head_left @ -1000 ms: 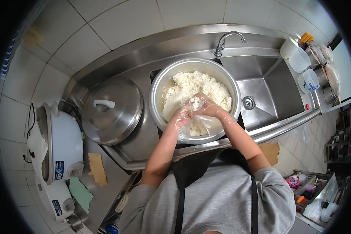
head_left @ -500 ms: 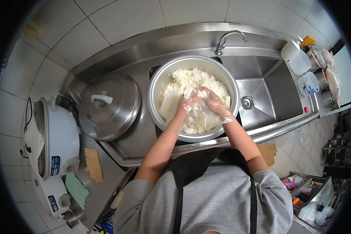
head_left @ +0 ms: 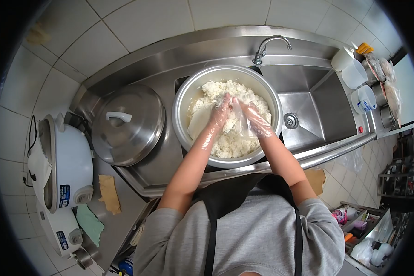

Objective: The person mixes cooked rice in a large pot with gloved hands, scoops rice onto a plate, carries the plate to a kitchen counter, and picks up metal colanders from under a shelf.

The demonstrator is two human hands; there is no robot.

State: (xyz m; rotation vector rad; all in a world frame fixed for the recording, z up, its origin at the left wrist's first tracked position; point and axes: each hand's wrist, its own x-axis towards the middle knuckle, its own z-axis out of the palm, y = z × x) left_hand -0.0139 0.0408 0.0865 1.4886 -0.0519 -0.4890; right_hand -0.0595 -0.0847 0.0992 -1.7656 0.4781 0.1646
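From here, the gloved left hand and right hand angle together above the white rice, directly beneath the grip inside the metal pot, presumably containing spillage; whether either grasps any, I cannot tell.

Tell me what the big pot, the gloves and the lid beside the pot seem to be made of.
Pot: probably aluminium, given its dull, silvery-grey surface.
Gloves: thin, clear plastic by the look, since skin shows through their shiny wrinkles.
Lid: smooth metal, likely steel, with streaky reflections; its pale handle may be plastic.
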